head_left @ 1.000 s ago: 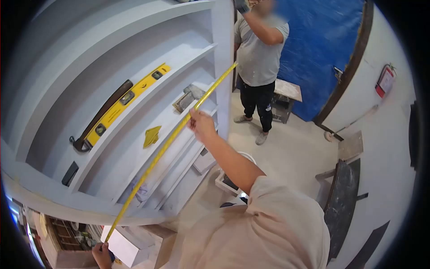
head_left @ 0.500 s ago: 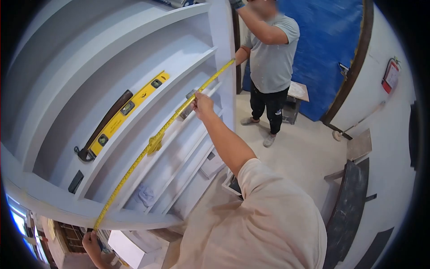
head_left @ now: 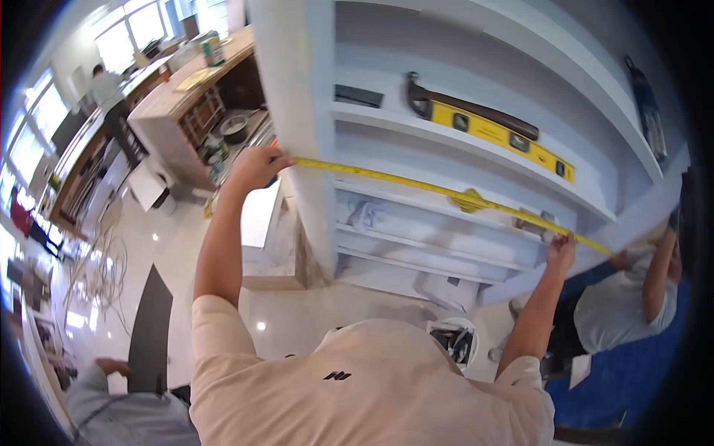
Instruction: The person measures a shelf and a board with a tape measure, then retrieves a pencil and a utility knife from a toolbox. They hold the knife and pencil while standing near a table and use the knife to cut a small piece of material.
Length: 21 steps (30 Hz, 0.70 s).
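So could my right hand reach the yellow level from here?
Probably yes: the yellow level lies on the open shelf just above, though your right hand must first release the tape.

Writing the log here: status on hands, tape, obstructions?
Left hand and right hand on tape measure. Stretched across shelves. Hammer and level above, not blocking; co-worker at right end.

No word or number is legible from here. Below the shelves (head_left: 387, 119), the pale shirt (head_left: 335, 409) bears a small black slanted mark (head_left: 337, 375). Across the shelves, the yellow tape's (head_left: 401, 179) markings blur; left of them, the can's (head_left: 213, 52) green-and-white label is too small to read.
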### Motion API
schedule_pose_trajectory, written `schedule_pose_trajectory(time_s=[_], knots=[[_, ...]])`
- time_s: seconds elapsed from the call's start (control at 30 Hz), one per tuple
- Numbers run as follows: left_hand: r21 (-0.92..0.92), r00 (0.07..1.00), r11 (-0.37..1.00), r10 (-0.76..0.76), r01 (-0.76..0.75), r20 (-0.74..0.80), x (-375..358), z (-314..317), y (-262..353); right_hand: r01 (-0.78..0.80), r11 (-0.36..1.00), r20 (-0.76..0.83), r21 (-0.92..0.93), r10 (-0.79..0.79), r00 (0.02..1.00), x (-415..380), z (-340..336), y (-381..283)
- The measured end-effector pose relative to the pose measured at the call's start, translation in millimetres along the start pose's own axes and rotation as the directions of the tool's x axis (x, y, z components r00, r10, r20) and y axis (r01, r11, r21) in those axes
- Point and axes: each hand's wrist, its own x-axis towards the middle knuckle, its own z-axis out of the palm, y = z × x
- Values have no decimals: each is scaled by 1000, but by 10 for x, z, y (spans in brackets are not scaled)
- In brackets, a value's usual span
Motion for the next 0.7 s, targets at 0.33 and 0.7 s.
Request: schedule_pose_trajectory(time_s=[0.33, 0.7], knots=[[100, 997, 994, -50, 43, 67, -47, -133, 157, 53, 998, -100, -35, -57, 993, -45, 87, -61], [104, 997, 993, -59, 52, 59, -126, -162, 273, 80, 996, -63, -46, -83, 995, 99, -11, -27]])
